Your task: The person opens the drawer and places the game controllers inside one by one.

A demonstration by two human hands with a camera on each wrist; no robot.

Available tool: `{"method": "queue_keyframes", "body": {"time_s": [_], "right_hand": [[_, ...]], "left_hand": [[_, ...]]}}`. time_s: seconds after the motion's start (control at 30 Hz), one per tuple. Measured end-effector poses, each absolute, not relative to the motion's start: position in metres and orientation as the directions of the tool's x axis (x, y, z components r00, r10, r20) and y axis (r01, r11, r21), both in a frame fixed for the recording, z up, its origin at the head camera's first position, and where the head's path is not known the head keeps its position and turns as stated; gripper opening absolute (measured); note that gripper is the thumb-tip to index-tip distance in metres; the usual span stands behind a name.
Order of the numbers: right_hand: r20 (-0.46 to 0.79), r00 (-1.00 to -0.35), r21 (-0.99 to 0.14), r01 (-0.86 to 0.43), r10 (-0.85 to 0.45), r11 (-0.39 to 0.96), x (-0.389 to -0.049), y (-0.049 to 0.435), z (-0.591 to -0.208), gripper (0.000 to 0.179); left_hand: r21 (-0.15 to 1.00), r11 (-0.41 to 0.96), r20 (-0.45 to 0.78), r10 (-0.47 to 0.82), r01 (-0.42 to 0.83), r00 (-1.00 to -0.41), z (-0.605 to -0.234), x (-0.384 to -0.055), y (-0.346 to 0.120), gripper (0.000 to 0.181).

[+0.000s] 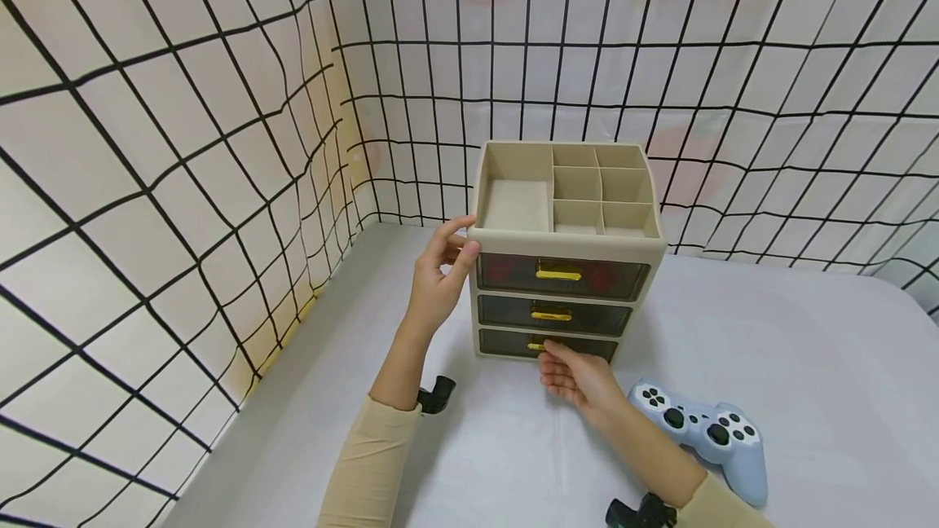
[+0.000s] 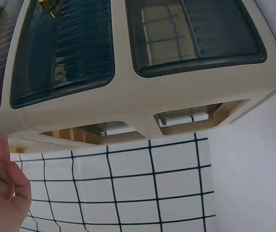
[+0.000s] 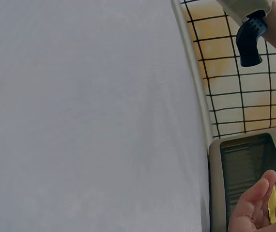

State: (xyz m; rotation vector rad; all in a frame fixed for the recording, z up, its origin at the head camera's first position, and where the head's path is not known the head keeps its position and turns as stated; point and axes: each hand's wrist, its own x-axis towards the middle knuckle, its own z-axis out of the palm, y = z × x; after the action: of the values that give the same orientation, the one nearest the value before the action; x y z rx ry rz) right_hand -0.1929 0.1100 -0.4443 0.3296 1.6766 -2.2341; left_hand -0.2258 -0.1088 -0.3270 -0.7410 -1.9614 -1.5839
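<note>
A beige desktop organizer (image 1: 568,244) has three dark see-through drawers with gold handles and a divided open top. My left hand (image 1: 438,275) touches its upper left side with straight fingertips, the thumb at the front edge. In the left wrist view, the left hand's fingers (image 2: 1,159) meet the organizer's side wall. My right hand (image 1: 584,381) is at the bottom drawer (image 1: 502,343), pinching its gold handle (image 3: 273,205) between thumb and fingers. All three drawers are flush with the frame. The right hand partly covers the bottom drawer's handle.
A light blue game controller (image 1: 700,430) lies on the white tabletop (image 1: 822,365), right of my right forearm. Black wire grid panels (image 1: 411,72) stand behind the organizer and along the left side. Each wrist carries a black camera mount (image 1: 438,395).
</note>
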Motion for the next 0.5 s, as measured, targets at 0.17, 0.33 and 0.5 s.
{"method": "queue_keyframes", "body": {"time_s": [0.17, 0.33, 0.5], "right_hand": [[-0.36, -0.925, -0.887, 0.38, -0.124, -0.263, -0.1941, 0.1099, -0.4424, 0.017], [-0.362, -0.924, -0.884, 0.382, -0.122, -0.271, -0.1939, 0.1091, -0.4421, 0.016], [-0.364, -0.922, -0.878, 0.387, -0.133, -0.28, -0.1908, 0.1098, -0.4436, 0.016]], "left_hand": [[0.701, 0.172, 0.687, 0.098, 0.692, -0.72, -0.3261, -0.2247, -0.1088, 0.033], [0.701, 0.17, 0.688, 0.096, 0.693, -0.72, -0.3259, -0.2247, -0.1087, 0.033], [0.701, 0.168, 0.688, 0.097, 0.693, -0.719, -0.326, -0.2248, -0.1088, 0.033]]}}
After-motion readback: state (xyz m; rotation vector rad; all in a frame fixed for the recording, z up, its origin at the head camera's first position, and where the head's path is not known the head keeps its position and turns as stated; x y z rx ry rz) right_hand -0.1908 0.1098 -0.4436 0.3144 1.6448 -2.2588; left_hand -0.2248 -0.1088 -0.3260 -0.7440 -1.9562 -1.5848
